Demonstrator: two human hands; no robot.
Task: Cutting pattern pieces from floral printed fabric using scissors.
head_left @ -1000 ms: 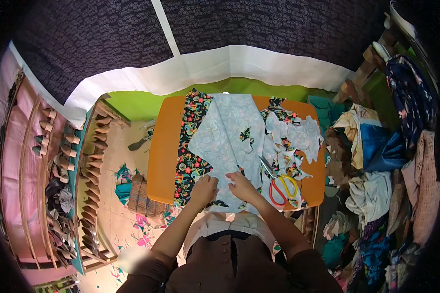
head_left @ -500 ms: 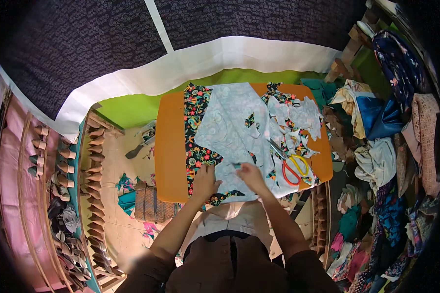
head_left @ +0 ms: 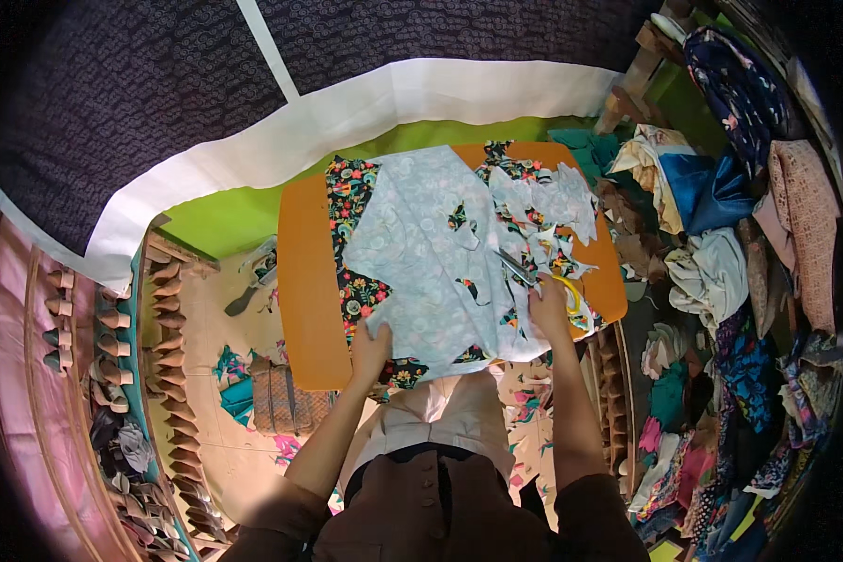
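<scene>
A printed fabric lies on the orange-brown table (head_left: 304, 281), its pale underside (head_left: 412, 244) mostly up and its black floral face (head_left: 351, 197) showing along the left side. My left hand (head_left: 372, 351) rests on the cloth's near-left part, thumb and fingers apart. On the right, my right hand (head_left: 550, 309) is closed around the handles of a pair of scissors (head_left: 515, 267). The blades point away to the upper left, over the cloth. One yellow handle loop shows beside my hand; the red loop is hidden.
Cut floral scraps (head_left: 548, 206) cover the table's far right. Racks of wooden shoe lasts (head_left: 169, 337) stand at the left. Heaped fabrics (head_left: 712, 272) fill the right side. A brown woven piece (head_left: 286, 398) and coloured offcuts lie on the floor. A dark patterned cloth (head_left: 159, 103) hangs ahead.
My right hand has moved right from the middle of the cloth onto the scissors' handles. My left hand has shifted slightly toward me and left. The whole view has shifted a little.
</scene>
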